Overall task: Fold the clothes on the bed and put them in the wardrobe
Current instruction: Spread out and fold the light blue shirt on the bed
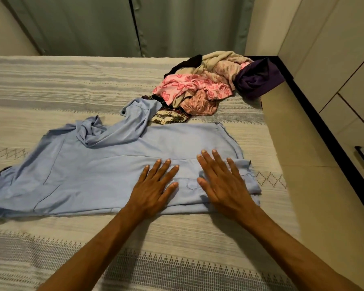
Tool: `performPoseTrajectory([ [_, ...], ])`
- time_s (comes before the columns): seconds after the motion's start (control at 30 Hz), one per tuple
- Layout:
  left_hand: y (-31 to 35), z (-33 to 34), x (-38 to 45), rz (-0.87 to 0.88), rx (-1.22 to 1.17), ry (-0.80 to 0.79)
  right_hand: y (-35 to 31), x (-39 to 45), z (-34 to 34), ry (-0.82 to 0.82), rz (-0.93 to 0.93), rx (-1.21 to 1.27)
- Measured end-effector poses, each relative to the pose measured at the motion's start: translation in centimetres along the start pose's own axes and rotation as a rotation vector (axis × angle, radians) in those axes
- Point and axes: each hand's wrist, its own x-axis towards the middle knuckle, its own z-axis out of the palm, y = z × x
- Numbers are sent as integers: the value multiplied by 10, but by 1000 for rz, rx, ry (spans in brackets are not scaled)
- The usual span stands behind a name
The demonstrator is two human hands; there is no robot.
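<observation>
Shirt (105, 171) lies spread on the near bed (51, 85); left hand (153, 190) and right hand (223, 183) press flat, fingers straight, gripping nothing. Smooth outward, straighten the bunched far sleeve (114, 127), then fold.

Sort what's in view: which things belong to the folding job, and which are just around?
Job:
light blue cotton shirt, under both flat hands (left, right)
heap of unfolded pink, beige and purple clothes
striped beige bedspread

Around:
grey-green curtain
cream drawer unit

Bare forearms and two hands (189, 187), no visible sleeves
</observation>
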Motion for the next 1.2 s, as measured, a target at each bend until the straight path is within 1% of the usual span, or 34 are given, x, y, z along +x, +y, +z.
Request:
performPoseTrajectory([
  [0.03, -5, -1, -2, -26, -3, 7, 8, 0, 11, -119, 27, -29],
  [0.07, -15, -4, -6, -64, -15, 20, 18, 0, 20, -204, 96, -43],
  [0.1, -24, -8, -10, -100, -35, 23, 31, -4, 26, -217, 187, -44],
  [0.17, -54, -16, -23, -174, -37, 0, 55, -9, 26, -180, 347, -42],
  [0.2, -73, -22, -31, -210, -16, -3, 62, -8, 22, -199, 409, -40],
  [0.27, -112, -37, -45, -266, 15, -7, 70, 1, 13, -273, 476, -101],
  [0.3, -131, -45, -45, -289, 30, -25, 70, 12, 6, -279, 480, -165],
  [0.33, -146, -54, -39, -299, 55, -40, 72, 27, 1, -227, 442, -223],
  [0.37, -157, -63, -30, -288, 76, -50, 72, 43, -5, -161, 350, -250],
  [0.43, -177, -76, 0, -237, 81, -87, 68, 87, -10, -106, 84, -152],
  [0.47, -188, -79, 17, -197, 74, -117, 63, 111, -10, -141, -44, -111],
  [0.5, -195, -83, 33, -160, 73, -134, 60, 132, -8, -187, -149, -125],
  [0.53, -204, -84, 49, -150, 76, -144, 59, 152, -3, -225, -210, -176],
  [0.57, -215, -86, 63, -170, 81, -147, 60, 174, 3, -260, -225, -234],
  [0.6, -224, -89, 76, -201, 75, -128, 66, 188, 8, -285, -185, -266],
  [0.63, -237, -91, 89, -216, 70, -74, 73, 203, 14, -269, -134, -260],
  [0.67, -249, -94, 99, -249, 63, -1, 83, 213, 18, -221, -82, -230],
  [0.7, -257, -99, 106, -311, 62, 73, 91, 219, 20, -166, -48, -197],
  [0.77, -279, -101, 118, -536, 121, 148, 104, 229, 23, -71, -42, -143],
  [0.8, -288, -101, 121, -635, 153, 176, 108, 233, 23, -55, -46, -115],
  [0.83, -290, -104, 123, -646, 213, 239, 110, 235, 21, -55, -41, -68],
  [0.87, -287, -107, 125, -538, 289, 340, 110, 235, 15, -73, -28, -13],
  [0.9, -277, -109, 125, -343, 353, 412, 110, 236, 12, -99, -20, 42],
  [0.93, -267, -105, 125, -111, 405, 437, 112, 236, 9, -117, -29, 72],
  [0.97, -255, -98, 124, 98, 427, 392, 118, 236, 8, -120, -48, 86],
  [1.0, -239, -93, 120, 201, 396, 325, 124, 235, 7, -126, -62, 82],
  [1.03, -226, -90, 117, 175, 312, 286, 131, 235, 9, -125, -80, 73],
  [1.07, -220, -87, 117, 97, 184, 282, 137, 234, 11, -123, -91, 55],
  [1.1, -218, -88, 120, -33, 68, 284, 142, 233, 13, -103, -98, 39],
  [1.13, -223, -89, 125, -115, -41, 257, 143, 232, 11, -91, -85, 36],
  [1.17, -230, -91, 129, -139, -114, 219, 144, 232, 10, -80, -67, 35],
  [1.2, -241, -94, 132, -132, -138, 177, 144, 232, 10, -81, -48, 30],
])
